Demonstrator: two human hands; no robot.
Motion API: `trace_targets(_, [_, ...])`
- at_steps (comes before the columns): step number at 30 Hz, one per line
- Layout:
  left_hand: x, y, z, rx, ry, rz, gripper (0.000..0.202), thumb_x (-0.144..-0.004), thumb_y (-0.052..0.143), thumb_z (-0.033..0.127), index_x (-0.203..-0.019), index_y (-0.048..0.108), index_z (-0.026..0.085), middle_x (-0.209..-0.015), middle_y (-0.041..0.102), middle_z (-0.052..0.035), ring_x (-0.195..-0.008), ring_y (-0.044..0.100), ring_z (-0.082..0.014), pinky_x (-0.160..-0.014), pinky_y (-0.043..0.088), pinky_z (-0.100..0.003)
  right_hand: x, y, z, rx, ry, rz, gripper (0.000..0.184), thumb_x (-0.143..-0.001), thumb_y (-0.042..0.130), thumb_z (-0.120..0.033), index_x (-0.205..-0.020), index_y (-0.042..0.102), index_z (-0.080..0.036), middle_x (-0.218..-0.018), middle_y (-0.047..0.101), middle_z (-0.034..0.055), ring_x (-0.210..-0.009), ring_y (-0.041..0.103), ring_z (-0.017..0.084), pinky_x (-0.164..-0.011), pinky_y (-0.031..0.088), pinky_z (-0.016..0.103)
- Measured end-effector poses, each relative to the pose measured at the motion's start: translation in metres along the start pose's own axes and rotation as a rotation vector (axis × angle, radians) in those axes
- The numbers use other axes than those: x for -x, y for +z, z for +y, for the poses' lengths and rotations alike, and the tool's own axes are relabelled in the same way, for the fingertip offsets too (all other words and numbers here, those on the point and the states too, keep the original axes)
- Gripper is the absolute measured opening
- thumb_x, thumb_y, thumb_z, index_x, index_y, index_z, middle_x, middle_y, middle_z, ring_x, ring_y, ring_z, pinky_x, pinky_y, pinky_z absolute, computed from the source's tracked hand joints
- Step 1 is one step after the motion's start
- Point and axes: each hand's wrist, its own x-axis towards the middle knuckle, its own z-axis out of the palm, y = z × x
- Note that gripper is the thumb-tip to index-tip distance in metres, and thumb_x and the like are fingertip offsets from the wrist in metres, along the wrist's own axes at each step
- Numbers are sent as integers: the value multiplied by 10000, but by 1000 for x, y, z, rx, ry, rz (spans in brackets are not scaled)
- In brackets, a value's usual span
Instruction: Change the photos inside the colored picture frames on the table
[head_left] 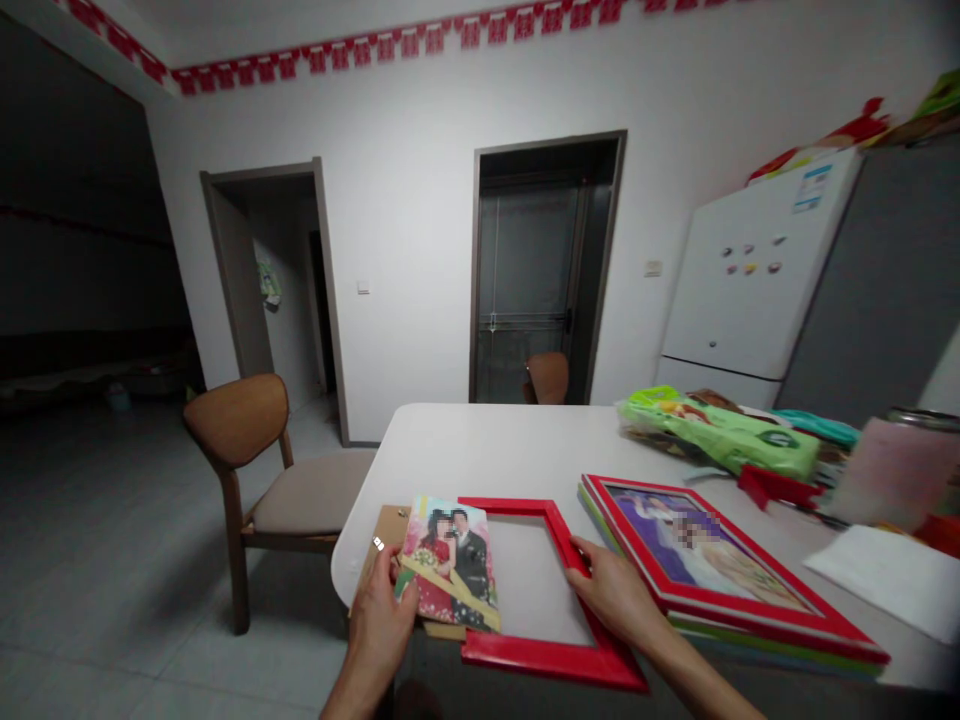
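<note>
My left hand (375,612) is closed on the left edge of a photo (439,578) of two people, one in a red dress and one in a dark suit. A brown backing board (391,522) shows behind the photo and out to its left. The photo covers the left part of a red picture frame (551,660), whose opening shows the pale tabletop. With fingers around the frame's right side, my right hand (611,590) grips it near the table's front edge. Some of the fingertips are hidden beneath the frame and photo.
Beside my right hand lies a stack of picture frames (780,622), a red one with a photo on top. Green packaging (720,430), white paper (885,575) and a pinkish jar (892,470) crowd the table's right side. A chair (236,425) stands at the left.
</note>
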Motion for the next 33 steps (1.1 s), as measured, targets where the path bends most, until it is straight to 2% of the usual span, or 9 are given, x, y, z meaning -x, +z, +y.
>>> trace_targets(8, [6, 7, -13, -264, 119, -23, 346, -693, 414, 204, -1026, 483, 139, -944, 572, -82, -902, 514, -212, -803, 382, -327, -1, 9, 4, 116, -100, 57, 397, -673, 414, -194, -1019, 560, -65, -915, 608, 151, -858, 558, 221, -790, 394, 296])
trace_targets(13, [7, 5, -14, -275, 161, -8, 336, -697, 406, 204, -1014, 496, 139, -959, 567, -84, -918, 506, -212, -812, 389, -335, 4, 9, -21, -120, -152, 171, 395, -670, 441, -229, -1019, 561, -89, -1032, 568, 147, -938, 521, 218, -860, 363, 331])
trace_targets(15, [7, 4, -12, -273, 173, -6, 331, -695, 404, 200, -1006, 501, 145, -950, 566, -82, -919, 504, -216, -809, 393, -348, 5, 14, -37, -323, -112, 91, 419, -676, 441, -251, -1051, 535, -90, -1003, 585, 132, -849, 560, 189, -793, 410, 308])
trace_targets(17, [8, 3, -8, -270, 193, -12, 337, -694, 402, 197, -1013, 501, 150, -951, 563, -83, -929, 497, -224, -815, 391, -369, 5, 23, -52, -535, -9, -42, 460, -682, 440, -271, -1097, 490, -80, -894, 617, 109, -672, 583, 152, -627, 452, 272])
trace_targets(20, [12, 5, 1, -230, 240, -49, 382, -686, 409, 192, -1057, 485, 141, -1010, 548, -100, -986, 468, -235, -858, 367, -397, 1, 35, -70, -811, 204, -215, 532, -672, 460, -253, -1162, 403, -53, -611, 599, 27, -433, 504, 95, -405, 373, 202])
trace_targets(24, [18, 19, 16, -135, 352, -195, 492, -631, 484, 202, -1120, 465, 149, -1183, 467, -111, -1115, 374, -259, -952, 279, -425, -3, 34, -87, -1111, 257, -428, 354, -640, 495, -212, -963, 541, -73, -426, 460, -67, -335, 377, 36, -353, 290, 152])
trace_targets(27, [16, 30, 25, -107, 392, -266, 568, -582, 510, 171, -1147, 457, 148, -1250, 407, -111, -1157, 327, -283, -973, 249, -442, -3, 15, -103, -1242, 234, -450, 227, -625, 515, -191, -820, 578, -94, -414, 429, -79, -338, 352, 17, -360, 288, 135])
trace_targets(29, [11, 33, 32, -43, 400, -213, 546, -610, 444, 118, -1155, 453, 149, -1246, 419, -95, -1161, 334, -247, -984, 246, -412, -1, -2, -113, -1319, 196, -399, 257, -635, 526, -205, -873, 561, -113, -476, 481, -60, -377, 402, 28, -389, 331, 146])
trace_targets(33, [0, 31, 50, 310, 307, 27, 418, -746, 326, 123, -1143, 454, 153, -1162, 509, -70, -1096, 426, -174, -958, 304, -333, 6, -18, -120, -1391, 184, -261, 355, -690, 510, -288, -1017, 479, -154, -714, 585, 26, -528, 537, 87, -484, 420, 210])
